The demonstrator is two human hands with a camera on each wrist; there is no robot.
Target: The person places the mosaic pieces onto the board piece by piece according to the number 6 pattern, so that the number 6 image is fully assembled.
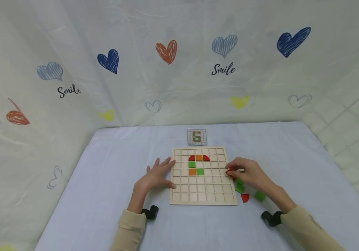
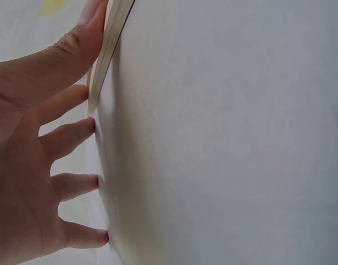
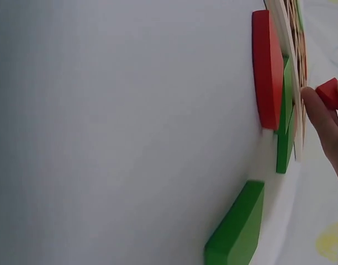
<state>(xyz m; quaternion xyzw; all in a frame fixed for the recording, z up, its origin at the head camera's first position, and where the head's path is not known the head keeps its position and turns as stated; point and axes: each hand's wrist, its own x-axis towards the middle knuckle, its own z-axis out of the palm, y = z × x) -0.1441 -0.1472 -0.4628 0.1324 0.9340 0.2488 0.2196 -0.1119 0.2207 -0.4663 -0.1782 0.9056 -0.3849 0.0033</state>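
Observation:
A square wooden grid board (image 1: 202, 195) lies on the table. Near its top, a red quarter-round piece (image 1: 192, 158), an orange square (image 1: 199, 158) and another red quarter-round (image 1: 206, 158) form a row. Below sit a green square (image 1: 192, 164), then an orange square (image 1: 192, 172) beside a green one (image 1: 200, 172). My left hand (image 1: 154, 177) is spread at the board's left edge, its thumb (image 2: 75, 55) and a finger touching it. At the right edge, my right hand (image 1: 251, 172) pinches a red piece (image 3: 329, 95) between thumb and fingers.
Right of the board lie loose green squares (image 1: 239, 188), a red quarter-round (image 1: 245, 198) and a separate green square (image 1: 259, 196). Behind the board is a small card (image 1: 197, 137) with a coloured grid pattern. A white cloth (image 1: 104, 195) covers the table.

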